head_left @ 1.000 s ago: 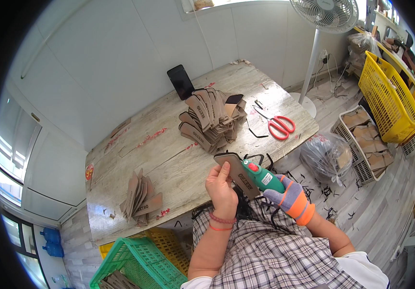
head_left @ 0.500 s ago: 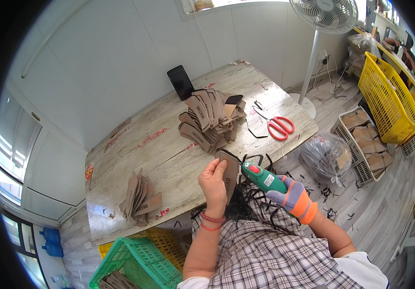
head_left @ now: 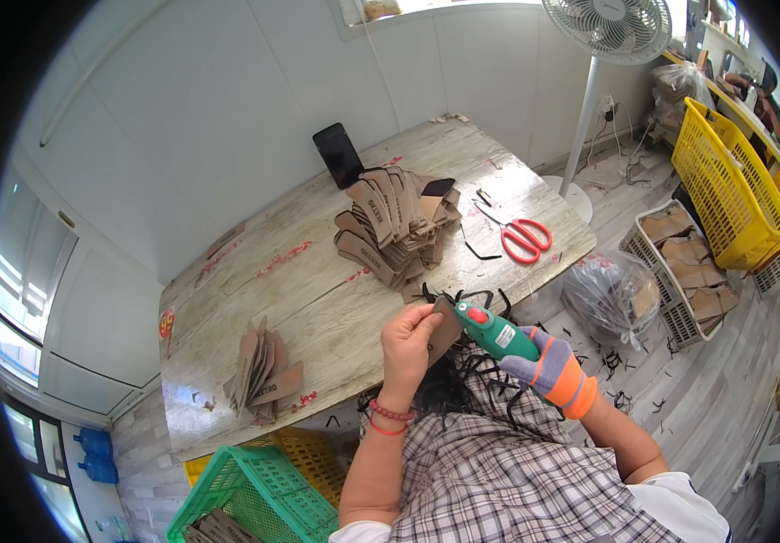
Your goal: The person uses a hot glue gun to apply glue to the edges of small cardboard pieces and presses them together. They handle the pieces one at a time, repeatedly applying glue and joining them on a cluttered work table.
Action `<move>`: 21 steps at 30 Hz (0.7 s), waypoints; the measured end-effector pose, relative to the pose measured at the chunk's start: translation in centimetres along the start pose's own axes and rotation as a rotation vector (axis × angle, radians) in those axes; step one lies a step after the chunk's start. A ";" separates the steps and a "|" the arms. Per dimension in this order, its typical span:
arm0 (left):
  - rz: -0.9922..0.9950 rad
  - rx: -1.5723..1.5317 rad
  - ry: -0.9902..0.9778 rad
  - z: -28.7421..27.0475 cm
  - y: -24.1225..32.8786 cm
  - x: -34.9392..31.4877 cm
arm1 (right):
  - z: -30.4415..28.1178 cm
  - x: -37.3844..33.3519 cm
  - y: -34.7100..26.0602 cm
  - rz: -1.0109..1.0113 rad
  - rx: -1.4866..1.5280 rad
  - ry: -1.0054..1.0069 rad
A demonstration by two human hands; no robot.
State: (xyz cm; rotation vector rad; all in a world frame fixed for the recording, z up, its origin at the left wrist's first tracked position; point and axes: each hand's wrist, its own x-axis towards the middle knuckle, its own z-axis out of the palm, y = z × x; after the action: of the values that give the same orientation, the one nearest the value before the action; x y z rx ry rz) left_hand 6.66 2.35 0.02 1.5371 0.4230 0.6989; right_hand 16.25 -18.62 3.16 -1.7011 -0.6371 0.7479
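Left hand [head_left: 411, 342] pinches a brown card tag [head_left: 445, 330] steady — gloved right hand [head_left: 542, 360] grips the green tool [head_left: 496, 331], tip best kept square to the tag.

A small brown cardboard piece [head_left: 445, 331] is held up on its edge at the near side of the counter. A green tool [head_left: 497, 332] with a red button lies tilted just right of it, its tip touching the piece.
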 end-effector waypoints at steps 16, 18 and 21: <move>0.326 0.560 -0.200 -2.2 3.9 1.7 | -1.4 -0.2 -0.6 0.021 -0.091 -0.080; 0.379 0.634 -0.226 -2.2 4.7 2.0 | -1.6 -0.2 -0.4 0.023 -0.112 -0.083; 0.425 0.688 -0.271 -2.4 5.3 2.5 | -1.5 -0.1 0.5 -0.058 -0.125 -0.029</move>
State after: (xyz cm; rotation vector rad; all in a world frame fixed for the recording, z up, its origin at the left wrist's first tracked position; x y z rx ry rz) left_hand 6.17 5.19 5.66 2.3849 0.1250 0.6868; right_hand 17.34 -19.72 2.92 -1.7805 -0.7637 0.7055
